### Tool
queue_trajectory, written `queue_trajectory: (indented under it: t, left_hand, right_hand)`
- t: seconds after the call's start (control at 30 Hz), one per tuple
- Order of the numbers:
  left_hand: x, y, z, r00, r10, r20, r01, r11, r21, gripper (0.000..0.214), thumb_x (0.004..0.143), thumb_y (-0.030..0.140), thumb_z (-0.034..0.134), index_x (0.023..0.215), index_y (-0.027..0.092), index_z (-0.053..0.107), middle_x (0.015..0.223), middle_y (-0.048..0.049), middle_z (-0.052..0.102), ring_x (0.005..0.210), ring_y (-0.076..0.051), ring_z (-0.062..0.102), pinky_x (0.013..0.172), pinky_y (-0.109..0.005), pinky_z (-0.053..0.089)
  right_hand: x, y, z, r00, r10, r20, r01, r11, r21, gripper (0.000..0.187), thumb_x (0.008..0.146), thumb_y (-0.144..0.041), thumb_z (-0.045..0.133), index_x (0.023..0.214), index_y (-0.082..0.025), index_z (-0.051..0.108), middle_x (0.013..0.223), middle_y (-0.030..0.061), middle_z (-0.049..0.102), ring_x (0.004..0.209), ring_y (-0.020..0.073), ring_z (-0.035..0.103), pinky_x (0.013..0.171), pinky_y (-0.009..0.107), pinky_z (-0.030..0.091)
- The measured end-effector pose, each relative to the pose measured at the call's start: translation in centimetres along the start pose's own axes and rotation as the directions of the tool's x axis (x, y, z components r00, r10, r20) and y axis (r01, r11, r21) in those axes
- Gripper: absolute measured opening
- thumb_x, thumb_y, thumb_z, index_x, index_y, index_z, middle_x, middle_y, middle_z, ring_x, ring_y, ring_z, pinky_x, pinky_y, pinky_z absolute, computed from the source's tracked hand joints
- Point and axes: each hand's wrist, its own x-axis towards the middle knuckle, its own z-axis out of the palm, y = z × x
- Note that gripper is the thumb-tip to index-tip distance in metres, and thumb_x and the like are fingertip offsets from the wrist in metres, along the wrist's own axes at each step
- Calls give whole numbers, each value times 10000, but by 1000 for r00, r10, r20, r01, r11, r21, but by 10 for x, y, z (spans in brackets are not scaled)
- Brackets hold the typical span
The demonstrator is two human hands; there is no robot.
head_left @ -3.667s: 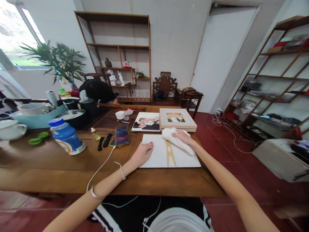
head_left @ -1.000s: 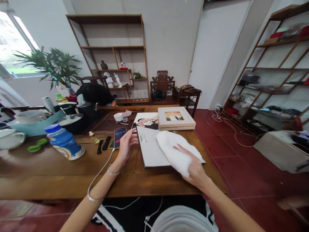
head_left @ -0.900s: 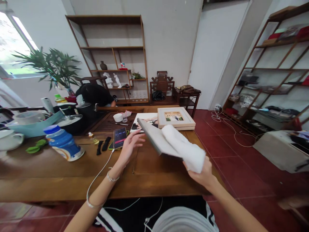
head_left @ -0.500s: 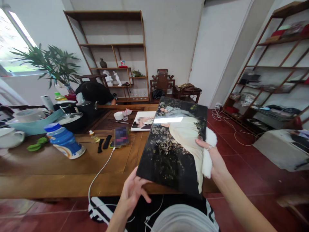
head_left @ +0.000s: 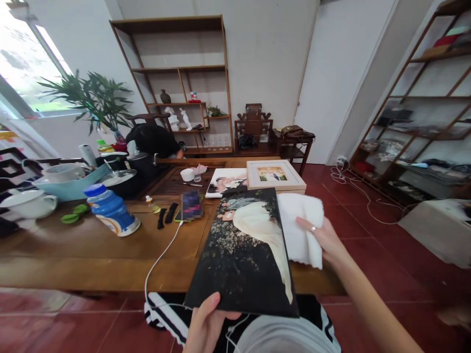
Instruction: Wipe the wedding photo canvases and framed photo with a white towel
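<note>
A dark photo panel (head_left: pixel 243 255), printed with a figure in a long white gown among blossoms, is tilted above the table's front edge. My left hand (head_left: pixel 210 318) grips its near edge, thumb on top and fingers underneath. To the right of the panel, my right hand (head_left: pixel 324 235) is closed on a white cloth (head_left: pixel 300 230), which hangs spread beside the panel's right edge. Beyond the panel lie a framed picture (head_left: pixel 275 175) with a pale wooden frame and a white photo board (head_left: pixel 227 182), partly covered by the frame.
On the wooden table (head_left: pixel 176 267) stand a blue bottle (head_left: pixel 112 210), a small oil bottle (head_left: pixel 152 205), a phone (head_left: pixel 191 206) with a white cable (head_left: pixel 158 257), a white cup (head_left: pixel 187 174) and pots. A person in black (head_left: pixel 156 142) bends low at the far side.
The panel has come down and left, lying flatter, uncovering the framed picture. My right hand has left the panel's edge with the cloth, which is now spread wider. My left thumb has come over the panel.
</note>
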Motion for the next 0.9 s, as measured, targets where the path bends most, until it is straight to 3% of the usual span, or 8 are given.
queue_trajectory:
  t: [0.07,0.13,0.27,0.43,0.53,0.7,0.8,0.9]
  left_hand:
    - [-6,5,-3,998,20,-58,-20,1000,5,133,548,232,773,617,135,712,585,-45,698,543,-211,658,529,-281,568]
    - [-8,7,-6,995,0,-98,1,1000,11,152,542,234,778,624,126,708,615,-45,705,582,-221,667,581,-302,582]
    - [-3,7,-10,990,-56,-127,54,998,-22,195,513,233,798,641,116,708,671,-44,717,612,-237,676,615,-342,593]
    - [4,4,-10,981,-20,-193,7,998,-68,226,507,178,798,711,144,706,738,-15,722,679,-232,684,602,-328,601]
    - [6,1,-9,981,14,-193,-29,997,-78,251,519,161,787,753,144,699,742,-8,720,686,-226,682,607,-341,604]
    - [8,-1,1,974,78,-211,-93,994,-63,296,552,130,759,836,173,685,782,20,717,673,-196,679,612,-338,606]
    - [11,-1,5,974,76,-212,-87,995,-44,255,570,118,735,817,156,686,750,12,712,677,-199,679,625,-337,607]
    - [17,0,5,975,56,-214,-67,997,-45,215,571,109,729,780,136,685,732,2,705,703,-214,681,624,-347,608]
  right_hand:
    - [3,-3,-18,942,-333,-32,301,885,-357,252,695,-268,635,918,-151,614,950,99,683,868,280,633,751,382,506]
    - [5,-4,-30,815,-564,135,509,582,-634,169,678,-143,553,836,-165,611,1038,111,654,980,302,589,815,407,476]
    - [8,3,-33,665,-522,534,691,157,-706,363,612,19,459,865,-190,614,1329,114,474,1262,302,370,1008,489,329]
    - [11,-2,-17,624,-221,749,772,319,-549,139,717,-231,649,855,-239,665,1300,74,512,1255,307,387,1009,515,338]
    - [21,-30,1,566,-242,788,801,385,-458,162,832,-325,554,753,-244,670,1184,44,601,1188,257,471,1026,478,325]
    - [85,-55,59,492,-350,797,871,187,-455,184,896,-289,461,905,-206,624,1027,71,651,1077,241,539,923,400,402]
    - [134,-44,107,481,-220,849,865,-37,-500,204,895,-252,463,1026,-144,575,1079,129,615,1037,253,542,863,365,412]
    - [169,-24,152,481,-148,864,865,-77,-495,352,852,-320,550,1146,-129,516,1149,154,580,1065,273,522,883,365,392]
